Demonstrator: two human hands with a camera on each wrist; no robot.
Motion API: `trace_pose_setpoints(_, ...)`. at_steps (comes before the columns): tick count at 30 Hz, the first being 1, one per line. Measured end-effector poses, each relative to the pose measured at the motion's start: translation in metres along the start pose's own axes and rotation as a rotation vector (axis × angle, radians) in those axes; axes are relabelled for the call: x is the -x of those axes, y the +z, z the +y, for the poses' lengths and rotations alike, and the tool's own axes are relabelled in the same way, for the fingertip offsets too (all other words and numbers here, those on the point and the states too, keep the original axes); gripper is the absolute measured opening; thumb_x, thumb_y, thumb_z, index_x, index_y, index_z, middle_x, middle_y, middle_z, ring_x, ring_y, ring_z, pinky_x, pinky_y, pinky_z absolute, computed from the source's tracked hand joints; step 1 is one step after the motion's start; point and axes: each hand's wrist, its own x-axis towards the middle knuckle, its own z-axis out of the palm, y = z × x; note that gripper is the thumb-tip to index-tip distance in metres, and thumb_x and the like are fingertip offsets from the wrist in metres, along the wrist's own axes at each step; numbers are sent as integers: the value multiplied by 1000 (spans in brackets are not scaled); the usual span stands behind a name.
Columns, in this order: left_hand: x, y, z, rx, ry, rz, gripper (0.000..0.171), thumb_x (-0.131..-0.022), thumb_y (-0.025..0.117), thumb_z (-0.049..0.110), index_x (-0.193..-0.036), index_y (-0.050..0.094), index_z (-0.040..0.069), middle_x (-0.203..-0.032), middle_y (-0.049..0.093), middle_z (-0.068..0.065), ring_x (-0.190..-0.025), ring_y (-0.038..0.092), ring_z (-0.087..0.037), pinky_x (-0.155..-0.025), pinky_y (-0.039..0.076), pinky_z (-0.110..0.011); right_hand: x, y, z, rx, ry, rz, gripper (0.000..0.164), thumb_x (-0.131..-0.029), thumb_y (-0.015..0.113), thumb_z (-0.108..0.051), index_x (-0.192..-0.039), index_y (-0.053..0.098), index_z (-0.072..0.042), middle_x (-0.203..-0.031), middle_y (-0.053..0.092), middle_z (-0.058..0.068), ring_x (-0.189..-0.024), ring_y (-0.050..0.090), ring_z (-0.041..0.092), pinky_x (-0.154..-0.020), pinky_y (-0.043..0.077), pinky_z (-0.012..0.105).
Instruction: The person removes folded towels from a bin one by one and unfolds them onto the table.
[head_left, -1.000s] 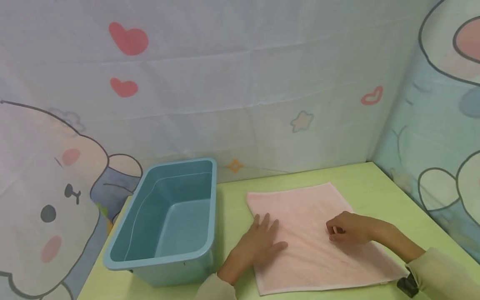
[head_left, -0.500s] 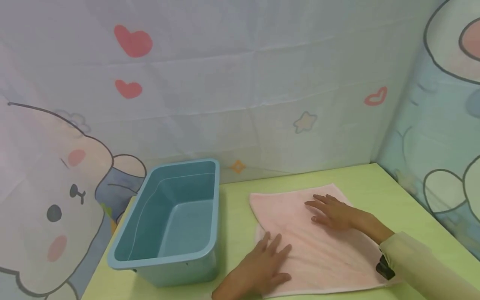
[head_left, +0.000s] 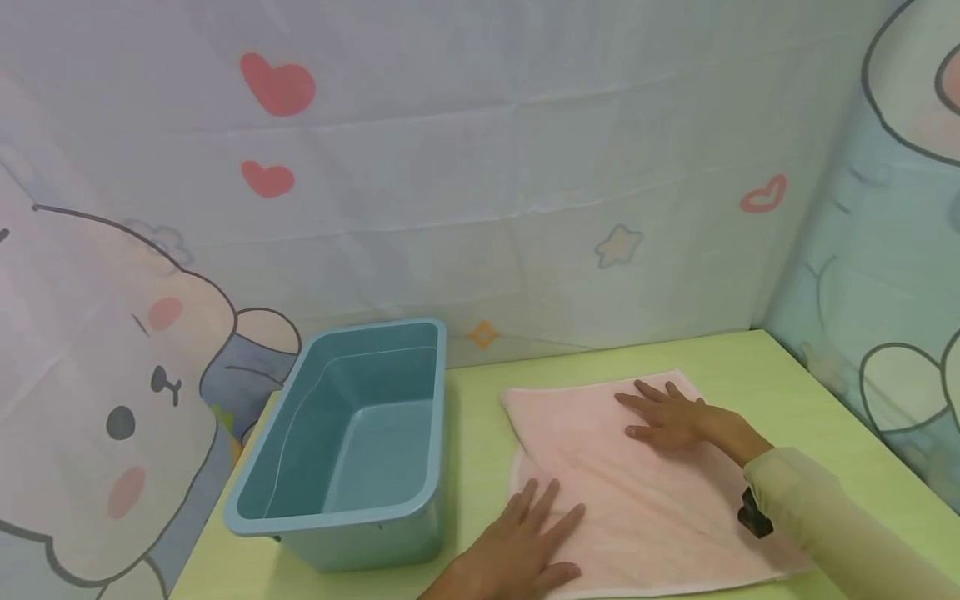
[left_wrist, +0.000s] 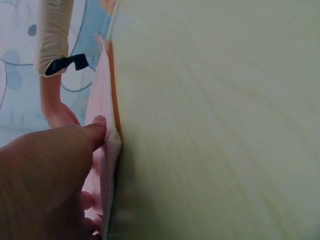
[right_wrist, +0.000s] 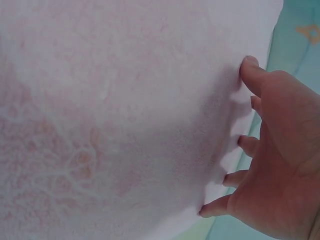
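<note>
A pink towel (head_left: 637, 500) lies spread on the table, with shallow creases running across its middle and an uneven left edge. On its near left part rests my left hand (head_left: 517, 546), fingers spread. In the left wrist view the thumb of the left hand (left_wrist: 55, 165) lies at the towel's edge (left_wrist: 101, 95). Farther back, toward the towel's upper right, my right hand (head_left: 667, 417) touches the cloth with fingers spread. The right wrist view has the right hand's (right_wrist: 285, 150) fingertips on the towel (right_wrist: 125, 100), and a faint pattern shows on the cloth.
A blue-green plastic tub (head_left: 438, 450) stands left of the towel, with nothing visible inside. The light green table (head_left: 480, 433) meets a printed cloth backdrop (head_left: 450, 167) behind and at the right. A black wrist device (head_left: 754, 513) sits at the right sleeve.
My right hand has uncurled its fingers and moved left and back onto the towel. The left hand has slid toward the near edge, its fingers still spread. The view has shifted slightly.
</note>
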Motion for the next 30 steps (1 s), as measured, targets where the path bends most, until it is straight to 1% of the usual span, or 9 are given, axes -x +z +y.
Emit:
trace_pose_setpoints(7, 3, 2, -2, -40, 11, 13, 65, -109, 33, 59, -164, 33, 24, -166, 28, -19, -152, 27, -44, -119, 33, -49, 1, -3, 10, 3, 24, -2, 75, -105, 46, -61, -164, 31, -18, -168, 15, 28, -142, 8, 72, -95, 12, 92)
trace_pose_setpoints(10, 2, 3, -3, -35, 12, 2, 65, -109, 33, 59, -164, 34, 24, -167, 28, -19, -152, 27, -44, -118, 34, -49, 1, -4, 14, -2, 35, -3, 76, -104, 46, -63, -164, 30, -19, -168, 15, 28, -142, 7, 72, -95, 10, 92)
trace_pose_setpoints(15, 4, 3, -4, -17, 10, -27, 66, -109, 32, 61, -165, 31, 26, -168, 26, -18, -153, 25, -43, -119, 33, -50, 2, -5, 19, -4, 60, -10, 77, -104, 46, -62, -165, 29, -19, -168, 14, 27, -142, 5, 71, -95, 10, 93)
trace_pose_setpoints(21, 6, 2, -4, 5, 21, -36, 67, -108, 33, 61, -165, 30, 27, -168, 24, -17, -153, 24, -43, -119, 32, -51, -1, -8, 22, 20, 53, -5, 77, -105, 48, -60, -163, 31, -14, -166, 16, 31, -140, 8, 73, -96, 13, 91)
trace_pose_setpoints(23, 6, 2, -5, 11, 21, -44, 67, -108, 32, 62, -165, 29, 27, -169, 24, -17, -153, 24, -43, -119, 31, -51, -2, -9, 19, 22, 54, -1, 77, -105, 49, -60, -163, 32, -13, -166, 17, 32, -141, 9, 73, -98, 13, 90)
trace_pose_setpoints(26, 7, 0, -4, 12, 21, -50, 68, -108, 32, 62, -165, 29, 27, -169, 23, -16, -153, 24, -42, -119, 31, -51, -5, -10, 8, 2, 40, 9, 76, -105, 50, -58, -163, 33, -13, -166, 18, 31, -142, 9, 71, -101, 12, 89)
trace_pose_setpoints(30, 8, -1, -3, -9, 29, -32, 67, -108, 35, 62, -165, 31, 27, -168, 25, -17, -152, 27, -42, -118, 33, -50, -16, -8, -17, -23, -46, 40, 73, -106, 50, -55, -162, 34, -12, -167, 19, 29, -146, 10, 66, -106, 10, 84)
